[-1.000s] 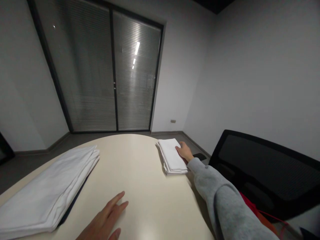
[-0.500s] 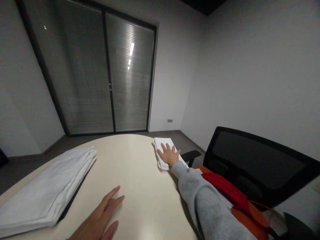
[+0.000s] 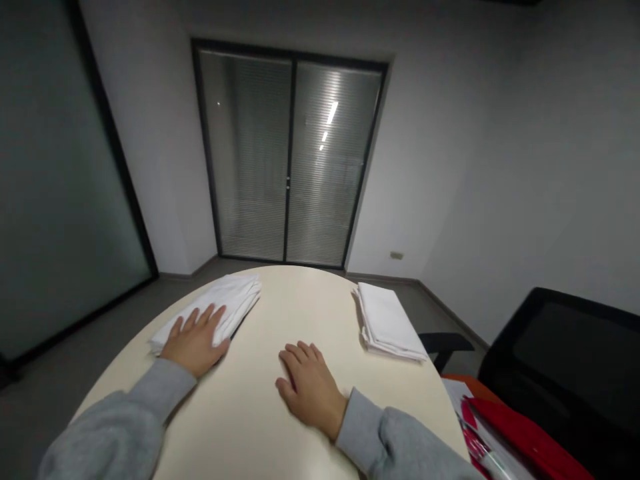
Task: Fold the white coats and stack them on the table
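My left hand (image 3: 196, 339) lies with fingers spread on a folded stack of white cloth (image 3: 235, 293) at the left side of the table. Dark material shows along the stack's lower right edge. Over the middle of the round cream table (image 3: 300, 300), my right hand (image 3: 311, 387) is palm down with its fingers stretched out and holds nothing. Whether it touches the tabletop I cannot tell. A second folded white cloth (image 3: 391, 321) lies at the table's right edge, apart from both hands.
At the right stands a black mesh chair (image 3: 570, 367) with its armrest (image 3: 445, 343) close to the table edge. Red fabric (image 3: 530, 433) and papers lie on its orange seat. Beyond the table is a glass door (image 3: 290, 167) with blinds; a frosted panel (image 3: 60, 187) is at the left.
My right hand has left the right cloth and come back over the table's middle. My left hand has moved onto the left stack. The view has turned left.
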### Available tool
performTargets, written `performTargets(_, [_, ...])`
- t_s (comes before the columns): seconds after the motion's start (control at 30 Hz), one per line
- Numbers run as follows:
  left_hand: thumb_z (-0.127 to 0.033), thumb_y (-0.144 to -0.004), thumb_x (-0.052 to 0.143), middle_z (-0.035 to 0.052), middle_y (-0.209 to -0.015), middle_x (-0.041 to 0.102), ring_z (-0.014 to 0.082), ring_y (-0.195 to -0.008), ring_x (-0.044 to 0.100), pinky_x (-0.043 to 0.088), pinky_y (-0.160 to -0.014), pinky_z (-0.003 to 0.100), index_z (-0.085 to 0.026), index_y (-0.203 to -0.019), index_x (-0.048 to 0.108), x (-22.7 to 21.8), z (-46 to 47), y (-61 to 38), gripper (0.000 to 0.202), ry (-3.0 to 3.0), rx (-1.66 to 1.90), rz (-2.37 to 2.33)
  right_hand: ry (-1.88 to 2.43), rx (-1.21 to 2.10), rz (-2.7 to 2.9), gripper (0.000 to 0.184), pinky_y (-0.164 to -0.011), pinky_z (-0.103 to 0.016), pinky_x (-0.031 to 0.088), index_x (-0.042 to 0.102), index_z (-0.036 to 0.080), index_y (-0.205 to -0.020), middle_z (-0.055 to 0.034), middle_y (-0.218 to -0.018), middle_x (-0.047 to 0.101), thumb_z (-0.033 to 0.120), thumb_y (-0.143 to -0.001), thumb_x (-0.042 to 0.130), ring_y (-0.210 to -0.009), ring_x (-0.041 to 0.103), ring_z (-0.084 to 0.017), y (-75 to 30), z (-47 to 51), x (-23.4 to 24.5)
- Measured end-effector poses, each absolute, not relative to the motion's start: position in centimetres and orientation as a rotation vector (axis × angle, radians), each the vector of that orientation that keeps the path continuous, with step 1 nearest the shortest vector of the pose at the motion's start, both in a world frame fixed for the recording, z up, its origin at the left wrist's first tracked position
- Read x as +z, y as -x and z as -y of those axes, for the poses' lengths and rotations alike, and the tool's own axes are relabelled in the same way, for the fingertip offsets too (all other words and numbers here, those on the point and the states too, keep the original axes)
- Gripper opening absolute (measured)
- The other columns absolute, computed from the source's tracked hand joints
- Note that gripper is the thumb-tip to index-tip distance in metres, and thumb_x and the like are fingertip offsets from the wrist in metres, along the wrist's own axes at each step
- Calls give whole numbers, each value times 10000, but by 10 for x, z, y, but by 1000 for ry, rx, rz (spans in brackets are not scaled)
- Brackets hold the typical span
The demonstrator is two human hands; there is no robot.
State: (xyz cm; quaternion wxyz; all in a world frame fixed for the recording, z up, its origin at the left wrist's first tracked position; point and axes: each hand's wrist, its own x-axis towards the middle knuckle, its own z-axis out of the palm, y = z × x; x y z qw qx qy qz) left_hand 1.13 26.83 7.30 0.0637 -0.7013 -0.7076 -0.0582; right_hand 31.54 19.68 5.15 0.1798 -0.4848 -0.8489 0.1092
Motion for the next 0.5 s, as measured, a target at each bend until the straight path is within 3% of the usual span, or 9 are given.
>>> performTargets(0.13, [-452, -957, 443, 73, -1671, 347, 401, -1522, 315, 223, -1215, 617, -228, -1606, 385, 80, -263, -14, 690, 2182, -196, 2155, 1327, 365, 2432, 482, -1230, -511, 243, 565, 219, -1418, -76, -1532, 539, 357, -956, 557, -1446, 409, -310, -326, -207, 56])
performTargets(0.33, [-492, -1024, 323, 52, -1659, 373, 373, -1533, 306, 205, -1224, 615, -280, -1581, 432, 82, -265, 9, 605, 2368, -403, 2120, 1322, 347, 2465, 472, -1230, -509, 247, 573, 203, -1418, -79, -1538, 533, 334, -966, 537, -1455, 403, -305, -328, -205, 60])
performTargets(0.4, [-523, -1032, 299, 69, -1676, 336, 352, -1534, 312, 208, -1216, 630, -281, -1613, 358, 83, -262, 24, 632, 2417, -588, 2037, 1323, 344, 2480, 480, -1236, -506, 244, 567, 197, -1429, -77, -1545, 527, 336, -970, 531, -1459, 400, -305, -327, -205, 60])
performTargets(0.5, [-618, -922, 526, 121, -1710, 231, 374, -1535, 293, 135, -1213, 675, -271, -1652, 223, 75, -249, 47, 863, 2330, -721, 1844, 1337, 336, 2515, 498, -1241, -509, 241, 550, 173, -1454, -82, -1567, 504, 339, -987, 502, -1470, 386, -314, -327, -206, 61])
